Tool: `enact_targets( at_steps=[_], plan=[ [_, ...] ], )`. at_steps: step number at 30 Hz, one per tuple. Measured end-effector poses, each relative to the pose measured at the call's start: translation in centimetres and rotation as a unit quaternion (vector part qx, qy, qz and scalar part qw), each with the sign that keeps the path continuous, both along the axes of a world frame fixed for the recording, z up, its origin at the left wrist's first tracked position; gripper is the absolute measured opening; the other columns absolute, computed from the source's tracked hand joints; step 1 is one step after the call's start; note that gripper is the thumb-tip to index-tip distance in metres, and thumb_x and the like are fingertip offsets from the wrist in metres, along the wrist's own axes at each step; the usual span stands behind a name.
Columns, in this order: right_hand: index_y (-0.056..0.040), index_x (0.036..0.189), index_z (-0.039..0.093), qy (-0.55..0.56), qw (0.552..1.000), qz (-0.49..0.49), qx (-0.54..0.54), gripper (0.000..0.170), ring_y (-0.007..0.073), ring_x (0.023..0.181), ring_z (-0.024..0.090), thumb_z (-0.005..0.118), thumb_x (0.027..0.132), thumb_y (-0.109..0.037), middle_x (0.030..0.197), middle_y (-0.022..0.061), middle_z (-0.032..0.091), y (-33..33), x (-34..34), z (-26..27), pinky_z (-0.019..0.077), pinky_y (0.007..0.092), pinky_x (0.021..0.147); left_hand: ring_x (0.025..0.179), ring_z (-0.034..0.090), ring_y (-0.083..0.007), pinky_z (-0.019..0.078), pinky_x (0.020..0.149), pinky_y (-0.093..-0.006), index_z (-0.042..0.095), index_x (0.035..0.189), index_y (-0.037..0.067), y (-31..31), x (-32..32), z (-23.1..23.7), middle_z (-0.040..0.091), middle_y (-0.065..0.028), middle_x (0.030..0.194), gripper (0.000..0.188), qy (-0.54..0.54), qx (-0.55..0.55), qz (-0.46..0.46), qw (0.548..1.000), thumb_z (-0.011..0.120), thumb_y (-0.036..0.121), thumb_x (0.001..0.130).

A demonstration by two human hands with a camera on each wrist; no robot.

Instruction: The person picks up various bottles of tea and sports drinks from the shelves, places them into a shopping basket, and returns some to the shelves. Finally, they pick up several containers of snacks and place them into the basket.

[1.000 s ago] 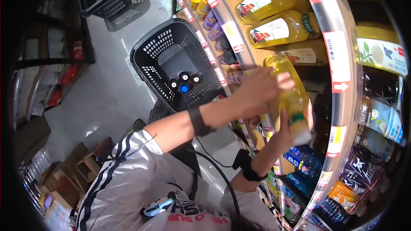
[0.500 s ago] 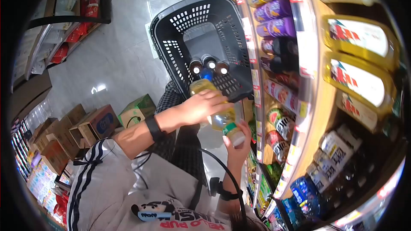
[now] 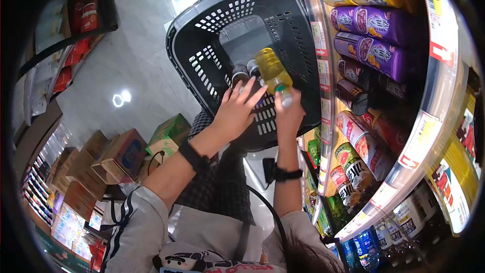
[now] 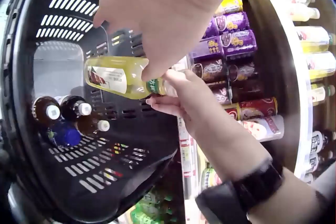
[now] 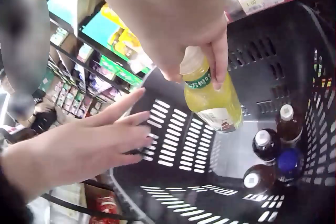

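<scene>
Glossy grey floor [image 3: 144,78] beside shelves [image 3: 433,91]

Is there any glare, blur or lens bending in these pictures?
Head view: glare spots on the floor, a curved shelf edge, black corners, and the yellow bottle slightly smeared; left wrist view: a pale shelf rail nearly washed out; right wrist view: a gray shape at upper left, blurred beyond recognition.
</scene>
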State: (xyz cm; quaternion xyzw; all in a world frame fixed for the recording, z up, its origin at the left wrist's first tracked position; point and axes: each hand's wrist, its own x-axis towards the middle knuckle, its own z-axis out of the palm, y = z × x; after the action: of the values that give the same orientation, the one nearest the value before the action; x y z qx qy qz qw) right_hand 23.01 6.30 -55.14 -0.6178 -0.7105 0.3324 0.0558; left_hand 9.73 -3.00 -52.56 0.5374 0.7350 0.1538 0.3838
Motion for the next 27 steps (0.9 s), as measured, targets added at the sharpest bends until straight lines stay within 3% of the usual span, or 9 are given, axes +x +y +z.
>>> enact_targets(
  at_steps=[3,6,11,14,18,19,23,24,27],
  plan=[
    [-0.0061,0.103,0.052,-0.026,0.999,0.01,-0.039,0.036,0.0392,0.077,0.061,0.066,0.077,-0.027,0.082,0.0221,0.063,3.3,1.1,-7.2,0.0484,0.0437,0.065,0.124,0.034,-0.039,0.0305,0.1,-0.0505,0.025,0.14,0.019,-1.8,-0.9,-1.1,0.024,-0.0158,0.142,0.076,-0.016,-0.062,-0.01,0.998,0.063,0.01,0.075],
    [-0.0054,0.101,0.054,-0.057,0.997,0.05,0.015,0.032,0.0377,0.077,0.063,0.067,0.076,-0.021,0.08,0.0209,0.063,4.8,1.9,-12.6,0.0484,0.0408,0.064,0.123,0.035,-0.0386,0.0309,0.099,-0.0497,0.026,0.14,0.018,-2.6,-2.2,-1.9,0.026,-0.0169,0.141,0.075,-0.027,-0.092,-0.016,0.995,0.063,0.012,0.075],
    [-0.0098,0.105,0.056,-0.05,0.995,-0.016,-0.083,0.033,0.036,0.076,0.062,0.065,0.074,-0.013,0.084,0.0195,0.064,5.0,2.1,-16.8,0.0486,0.042,0.066,0.115,0.044,-0.0356,0.0345,0.097,-0.0438,0.033,0.135,0.012,-3.1,-3.4,-3.0,0.038,-0.0181,0.133,0.064,-0.014,-0.08,-0.009,0.997,0.061,0.014,0.076],
    [-0.0097,0.105,0.057,-0.104,0.994,-0.009,-0.013,0.029,0.035,0.079,0.061,0.062,0.076,-0.012,0.084,0.0184,0.064,3.8,3.0,-21.0,0.0483,0.0417,0.071,0.113,0.047,-0.0342,0.0358,0.095,-0.0434,0.036,0.133,0.011,-3.4,-3.0,-3.4,0.042,-0.0181,0.129,0.065,0.001,-0.067,-0.003,0.998,0.061,0.015,0.074],
    [-0.0123,0.116,0.053,-0.078,0.994,-0.018,-0.071,0.037,0.0374,0.099,0.055,0.058,0.079,-0.018,0.104,0.0208,0.059,3.6,2.8,-20.6,0.0439,0.042,0.086,0.112,0.047,-0.034,0.0361,0.096,-0.0434,0.037,0.132,0.01,-3.4,-2.1,-2.5,0.043,-0.019,0.128,0.062,-0.012,-0.077,-0.015,0.997,0.061,0.016,0.075],
    [-0.0121,0.124,0.047,-0.065,0.993,-0.025,-0.095,0.047,0.0388,0.116,0.043,0.057,0.079,-0.021,0.122,0.0244,0.048,3.7,2.8,-20.0,0.0358,0.0422,0.097,0.112,0.047,-0.0339,0.0361,0.096,-0.0434,0.037,0.132,0.01,-3.2,-1.8,-2.2,0.043,-0.0192,0.128,0.062,-0.014,-0.077,-0.016,0.997,0.061,0.017,0.075],
    [-0.006,0.13,0.041,0.056,0.988,-0.063,-0.128,0.055,0.0374,0.132,0.023,0.057,0.08,-0.024,0.139,0.0263,0.028,2.4,4.0,-15.1,0.0225,0.043,0.107,0.113,0.047,-0.0344,0.0364,0.096,-0.0434,0.035,0.133,0.01,-2.6,-0.6,-0.4,0.043,-0.0197,0.128,0.062,-0.019,-0.083,-0.026,0.996,0.06,0.018,0.077],
    [-0.004,0.128,0.042,0.018,0.99,-0.062,-0.124,0.053,0.0393,0.131,0.023,0.057,0.081,-0.024,0.138,0.0276,0.029,1.7,4.0,-12.9,0.0224,0.0427,0.107,0.113,0.047,-0.0345,0.0365,0.096,-0.0432,0.034,0.133,0.01,-2.4,-0.3,0.0,0.043,-0.0199,0.129,0.063,-0.022,-0.077,-0.023,0.997,0.06,0.019,0.077],
    [-0.0043,0.119,0.051,0.097,0.991,-0.038,-0.085,0.042,0.0394,0.128,0.029,0.058,0.082,-0.022,0.133,0.029,0.035,-1.1,7.3,-8.6,0.0242,0.0407,0.106,0.114,0.047,-0.0346,0.0368,0.096,-0.0427,0.032,0.135,0.011,-1.9,0.6,2.5,0.042,-0.0212,0.129,0.065,-0.031,-0.057,-0.025,0.998,0.06,0.02,0.077]
  ],
)
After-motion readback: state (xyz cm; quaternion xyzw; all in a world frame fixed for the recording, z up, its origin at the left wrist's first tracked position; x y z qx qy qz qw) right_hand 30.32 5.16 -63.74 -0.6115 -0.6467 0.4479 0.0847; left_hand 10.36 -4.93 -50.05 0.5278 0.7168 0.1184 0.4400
